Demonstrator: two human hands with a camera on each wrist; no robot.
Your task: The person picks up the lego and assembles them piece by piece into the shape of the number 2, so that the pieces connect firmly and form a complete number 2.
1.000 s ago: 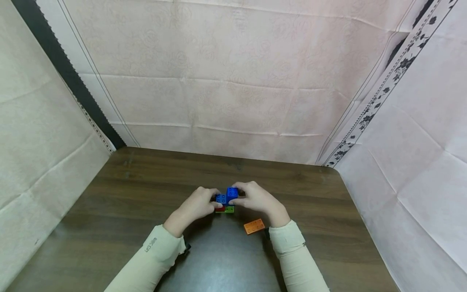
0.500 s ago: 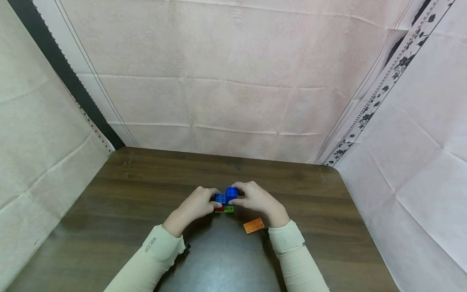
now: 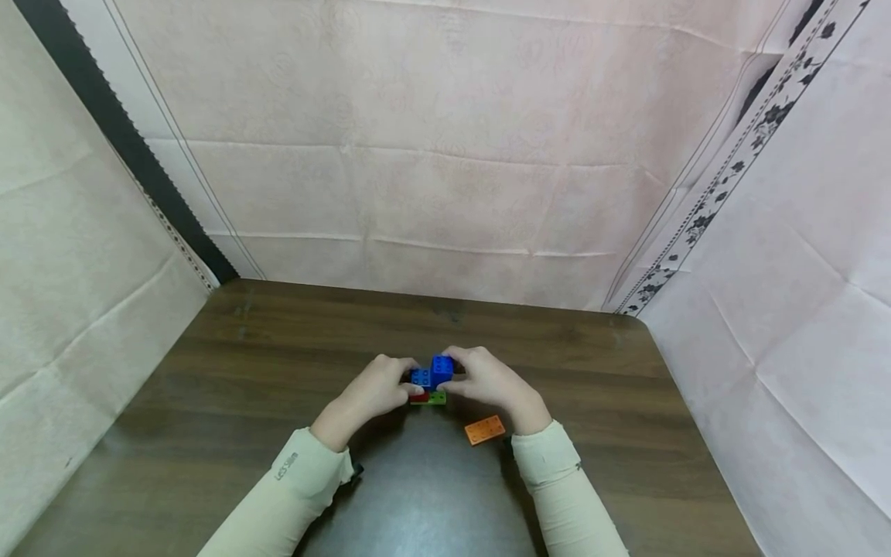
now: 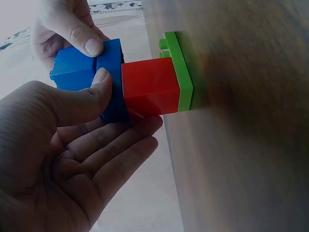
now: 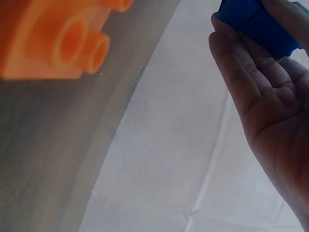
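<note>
A small stack of toy building bricks stands on the wooden table between both hands. At its base is a thin green plate brick (image 4: 182,72), with a red brick (image 4: 150,87) set over one end. Across the red one lies a flat blue brick (image 3: 421,377), pinched by my left hand (image 3: 372,394) between thumb and fingers. My right hand (image 3: 494,383) grips the taller blue brick (image 3: 442,370) on the flat one's right end. In the right wrist view, that hand's fingers lie along the blue brick (image 5: 260,26) from below.
An orange studded brick (image 3: 485,430) lies on the table (image 3: 445,495) near the right wrist. Its studs loom large in the right wrist view. Pale patterned cloth (image 3: 445,193) hangs behind the table and along both sides.
</note>
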